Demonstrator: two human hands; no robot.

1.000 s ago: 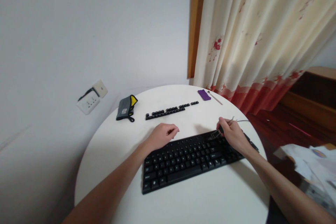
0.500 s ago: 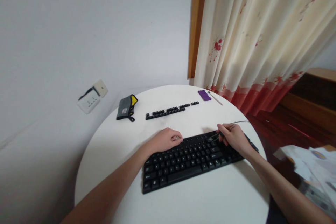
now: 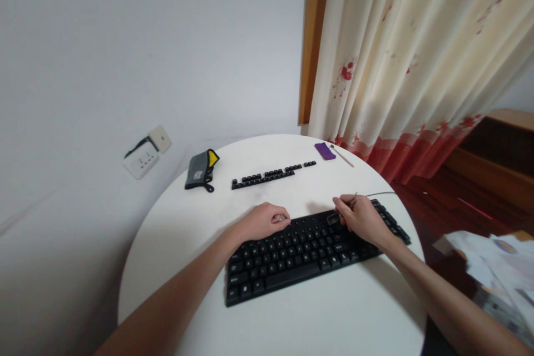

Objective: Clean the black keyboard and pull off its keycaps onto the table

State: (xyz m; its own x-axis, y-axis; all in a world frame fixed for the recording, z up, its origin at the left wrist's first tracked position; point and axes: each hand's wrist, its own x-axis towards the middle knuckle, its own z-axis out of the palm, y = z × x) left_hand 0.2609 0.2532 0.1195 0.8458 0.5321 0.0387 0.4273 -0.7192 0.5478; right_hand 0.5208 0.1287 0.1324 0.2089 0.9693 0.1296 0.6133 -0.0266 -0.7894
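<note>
A black keyboard (image 3: pixel 292 258) lies at a slight slant on the round white table. My left hand (image 3: pixel 263 221) rests at its far left edge, fingers curled and thumb drawn in, gripping the edge; the fingertips are partly hidden. Over the upper right of the keyboard is my right hand (image 3: pixel 361 217), pinching a thin wire keycap puller (image 3: pixel 332 218). The puller's wire loop sits down at the keys beside my thumb, and its handle is mostly covered by my fingers. Beyond the keyboard, loose black keycaps (image 3: pixel 262 178) are laid out in rows.
A grey pouch with yellow lining (image 3: pixel 199 169) sits at the table's far left. Far right are a purple cloth (image 3: pixel 325 151) and a slim brush (image 3: pixel 342 156). A cable (image 3: pixel 380 193) runs off the right side. Wall and curtain (image 3: pixel 375 67) border the table (image 3: pixel 175 267).
My right hand has shifted slightly left and turned over the keyboard, uncovering keys at its right end. The puller's wire loop has tilted with it. My left hand stays in place.
</note>
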